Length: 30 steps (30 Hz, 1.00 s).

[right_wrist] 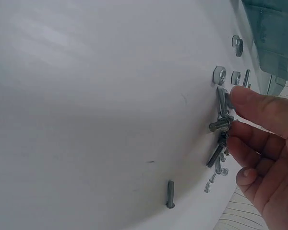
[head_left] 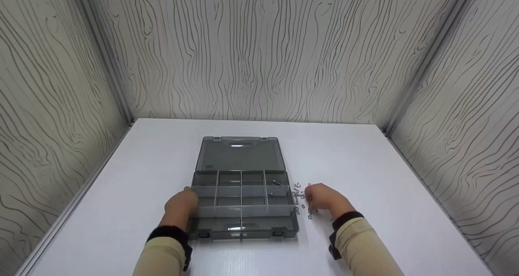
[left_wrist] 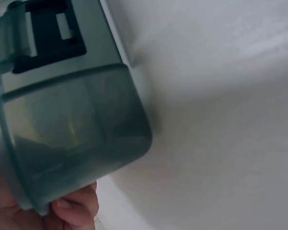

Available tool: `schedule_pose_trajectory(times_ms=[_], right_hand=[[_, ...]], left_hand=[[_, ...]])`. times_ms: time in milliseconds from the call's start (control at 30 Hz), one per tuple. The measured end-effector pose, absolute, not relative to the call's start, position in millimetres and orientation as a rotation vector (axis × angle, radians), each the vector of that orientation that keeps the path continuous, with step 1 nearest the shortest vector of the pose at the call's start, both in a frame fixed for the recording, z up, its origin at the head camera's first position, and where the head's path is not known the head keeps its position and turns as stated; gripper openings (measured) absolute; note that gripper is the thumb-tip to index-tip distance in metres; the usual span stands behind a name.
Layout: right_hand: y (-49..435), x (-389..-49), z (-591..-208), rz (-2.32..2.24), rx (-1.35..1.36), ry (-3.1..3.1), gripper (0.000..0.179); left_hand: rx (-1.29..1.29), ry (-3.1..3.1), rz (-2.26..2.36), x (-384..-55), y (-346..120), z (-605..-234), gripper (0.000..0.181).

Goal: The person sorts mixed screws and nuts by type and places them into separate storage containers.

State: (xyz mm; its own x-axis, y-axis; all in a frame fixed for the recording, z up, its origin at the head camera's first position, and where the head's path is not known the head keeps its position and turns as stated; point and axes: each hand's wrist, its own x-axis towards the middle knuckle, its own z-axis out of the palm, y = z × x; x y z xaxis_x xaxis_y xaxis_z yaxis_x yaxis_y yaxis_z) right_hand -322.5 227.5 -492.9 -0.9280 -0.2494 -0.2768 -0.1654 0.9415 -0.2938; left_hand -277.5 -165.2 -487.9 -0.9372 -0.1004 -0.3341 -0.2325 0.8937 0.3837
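Observation:
A grey translucent compartment box [head_left: 253, 211] lies on the table with its lid [head_left: 243, 154] opened back. At its left side, my left hand [head_left: 181, 203] grips the wall; in the left wrist view, curled fingers [left_wrist: 79, 206] show at the box's edge. Two or so screws [head_left: 277, 182] lie in the right back compartment. My right hand [head_left: 324, 197] is at a small pile of hardware right of the box. In the right wrist view, thumb and bent fingers stand apart, fingertips right at a bolt [right_wrist: 221, 125]. A nut [right_wrist: 220, 75] lies just beyond the thumb.
Several more bolts and nuts are scattered beside the box. One bolt [right_wrist: 170, 194] lies apart from the pile. The white table [head_left: 344, 154] is enclosed by wood-grain patterned panels [head_left: 251, 53] at the back and both sides.

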Motion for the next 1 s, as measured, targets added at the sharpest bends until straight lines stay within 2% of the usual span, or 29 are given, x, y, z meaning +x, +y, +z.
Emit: schedule_pose_trajectory(times_ms=[567, 833, 1000], right_hand=[[225, -321, -495, -0.355, -0.352, 2.817, 0.025], [222, -323, -486, -0.408, -0.446, 2.859, 0.017], [215, -332, -479, -0.391, -0.4, 2.935, 0.015]], left_hand=[[-0.224, 2.737, 0.615, -280, -166, -490, 0.051], [-0.227, 2.744, 0.624, -280, -168, -490, 0.052], [-0.217, 2.745, 0.62, -279, -170, -490, 0.052]])
